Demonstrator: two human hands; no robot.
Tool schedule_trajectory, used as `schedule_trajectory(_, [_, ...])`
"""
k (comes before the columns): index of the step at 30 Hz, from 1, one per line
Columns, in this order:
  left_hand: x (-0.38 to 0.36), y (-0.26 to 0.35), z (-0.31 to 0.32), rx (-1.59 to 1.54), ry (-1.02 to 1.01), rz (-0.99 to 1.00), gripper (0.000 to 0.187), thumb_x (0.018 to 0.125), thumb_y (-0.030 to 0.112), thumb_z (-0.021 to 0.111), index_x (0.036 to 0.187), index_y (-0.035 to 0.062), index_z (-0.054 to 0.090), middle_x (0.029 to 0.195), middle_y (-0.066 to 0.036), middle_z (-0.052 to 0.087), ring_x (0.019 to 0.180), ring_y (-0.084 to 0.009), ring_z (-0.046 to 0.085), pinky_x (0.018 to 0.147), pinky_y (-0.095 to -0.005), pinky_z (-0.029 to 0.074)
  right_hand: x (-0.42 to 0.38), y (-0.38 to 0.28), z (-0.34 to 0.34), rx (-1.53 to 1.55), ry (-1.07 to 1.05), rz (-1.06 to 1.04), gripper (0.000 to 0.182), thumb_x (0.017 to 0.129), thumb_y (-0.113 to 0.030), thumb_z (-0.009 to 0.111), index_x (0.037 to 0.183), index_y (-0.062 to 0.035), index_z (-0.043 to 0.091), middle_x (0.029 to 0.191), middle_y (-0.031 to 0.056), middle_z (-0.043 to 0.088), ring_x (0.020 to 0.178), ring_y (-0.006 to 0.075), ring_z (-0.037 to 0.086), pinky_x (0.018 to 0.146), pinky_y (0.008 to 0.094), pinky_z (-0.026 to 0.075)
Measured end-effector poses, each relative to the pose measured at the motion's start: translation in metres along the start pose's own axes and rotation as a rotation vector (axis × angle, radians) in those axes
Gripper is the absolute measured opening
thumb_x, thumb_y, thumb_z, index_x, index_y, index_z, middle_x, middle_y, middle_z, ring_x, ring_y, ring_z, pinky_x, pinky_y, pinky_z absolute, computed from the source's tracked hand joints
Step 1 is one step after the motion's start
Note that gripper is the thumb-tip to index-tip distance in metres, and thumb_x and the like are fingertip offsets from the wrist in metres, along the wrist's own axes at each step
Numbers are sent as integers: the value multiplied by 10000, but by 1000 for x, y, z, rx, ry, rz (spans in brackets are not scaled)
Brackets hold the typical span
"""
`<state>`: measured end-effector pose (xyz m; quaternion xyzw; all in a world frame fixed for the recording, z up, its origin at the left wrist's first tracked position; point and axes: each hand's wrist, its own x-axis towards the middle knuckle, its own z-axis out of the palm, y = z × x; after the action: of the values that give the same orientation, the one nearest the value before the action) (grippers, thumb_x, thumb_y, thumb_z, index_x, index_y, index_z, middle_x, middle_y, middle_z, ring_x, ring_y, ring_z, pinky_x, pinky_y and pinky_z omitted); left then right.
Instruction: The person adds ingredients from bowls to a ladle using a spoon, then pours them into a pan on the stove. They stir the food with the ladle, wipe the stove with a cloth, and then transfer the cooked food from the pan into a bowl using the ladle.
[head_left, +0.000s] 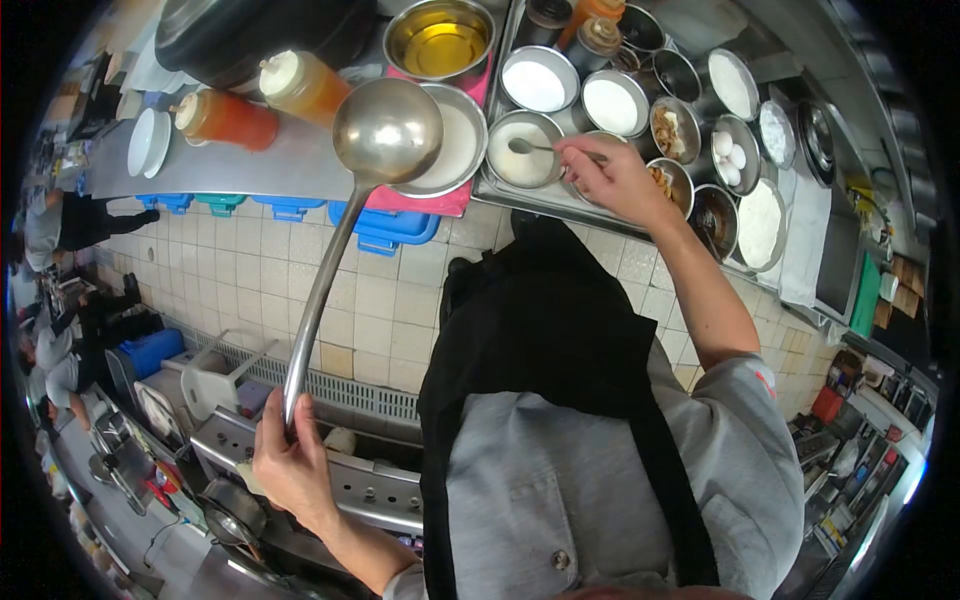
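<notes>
The ladle (388, 132) is gripped by its handle end in the left hand (292, 462), its cup at the worktop's (300, 178) edge, partly covering a bowl of white contents (455, 150) in view. The right hand (612, 180) pinches a small spoon (522, 147), its tip over another white-filled bowl (524, 172) in the metal tray (572, 206). A bowl of yellow liquid (438, 44) sits beyond.

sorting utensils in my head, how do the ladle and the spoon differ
The ladle looks far bigger, with a wide round bowl; the spoon is small. The ladle's long handle is in the left hand; the spoon is in the right hand, its tip over a round tin. Both look like metal.
</notes>
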<state>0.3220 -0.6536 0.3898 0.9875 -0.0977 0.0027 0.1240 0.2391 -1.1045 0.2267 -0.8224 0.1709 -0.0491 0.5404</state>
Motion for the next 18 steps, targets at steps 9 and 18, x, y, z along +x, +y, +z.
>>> schedule_trajectory(9, [5, 8, -2, 49, -11, 36, 301, 923, 249, 776, 1140, 43, 735, 895, -170, 737, 726, -259, 735, 622, -359, 548, 0, 5, -12, -210, 119, -202, 248, 1025, -140, 603, 1215, -3, 688, 1038, 110, 722, 868, 183, 681, 782, 296, 554])
schedule_trajectory(18, [5, 12, -5, 84, -5, 26, 292, 927, 248, 768, 1140, 49, 737, 897, -172, 740, 744, -287, 732, 651, -375, 552, -12, -5, -12, 73, 48, -20, 251, 1032, -164, 599, 1175, 21, 691, 886, 91, 691, 802, 161, 667, 707, 288, 540])
